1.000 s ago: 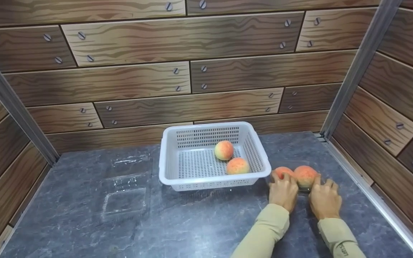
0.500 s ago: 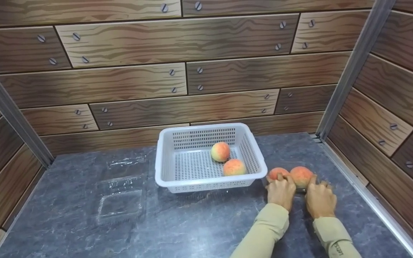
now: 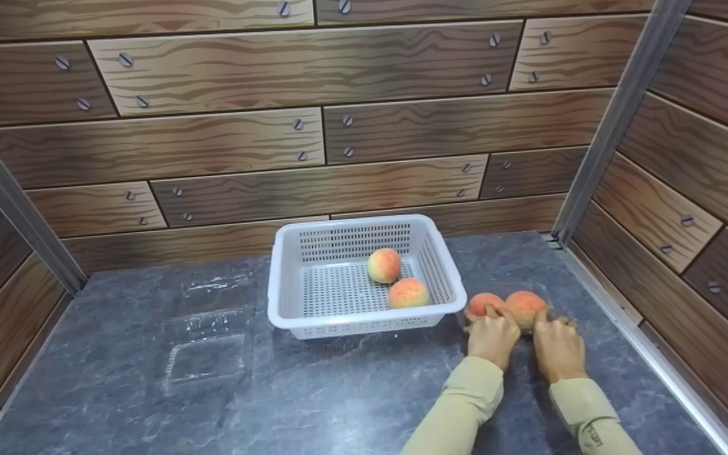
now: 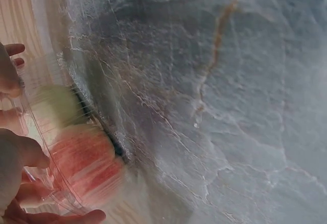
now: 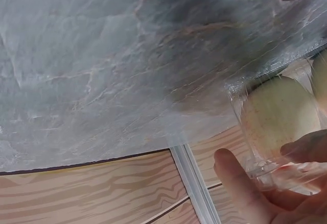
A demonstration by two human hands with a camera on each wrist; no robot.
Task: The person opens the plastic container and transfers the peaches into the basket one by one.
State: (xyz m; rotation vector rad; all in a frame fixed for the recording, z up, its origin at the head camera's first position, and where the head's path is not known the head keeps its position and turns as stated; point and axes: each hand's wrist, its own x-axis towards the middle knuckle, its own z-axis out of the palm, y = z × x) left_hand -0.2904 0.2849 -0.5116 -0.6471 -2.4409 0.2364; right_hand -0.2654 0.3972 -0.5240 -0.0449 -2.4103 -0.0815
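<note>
At the right of the head view, two red-yellow peaches (image 3: 524, 304) sit side by side in a clear plastic box (image 5: 245, 113). My left hand (image 3: 492, 337) holds the near edge of this box at its left; in the left wrist view its thumb lies against the clear wall and its fingers reach over the rim. My right hand (image 3: 560, 349) grips the same edge farther right, thumb (image 5: 309, 146) and fingers on either side of the plastic rim. In the left wrist view, a reddish peach (image 4: 87, 163) shows through the clear wall.
A white perforated basket (image 3: 364, 321) with two more peaches (image 3: 409, 293) stands just left of the box. Clear plastic containers (image 3: 206, 359) lie on the left of the dark marbled table (image 3: 313, 404). Wood-patterned walls (image 3: 313, 69) and a metal rail (image 3: 648, 354) border the table.
The head view has shifted slightly, so everything sits a little farther left. Both hands stay at the box's near edge, with only slight finger movement; the peaches remain in place.
</note>
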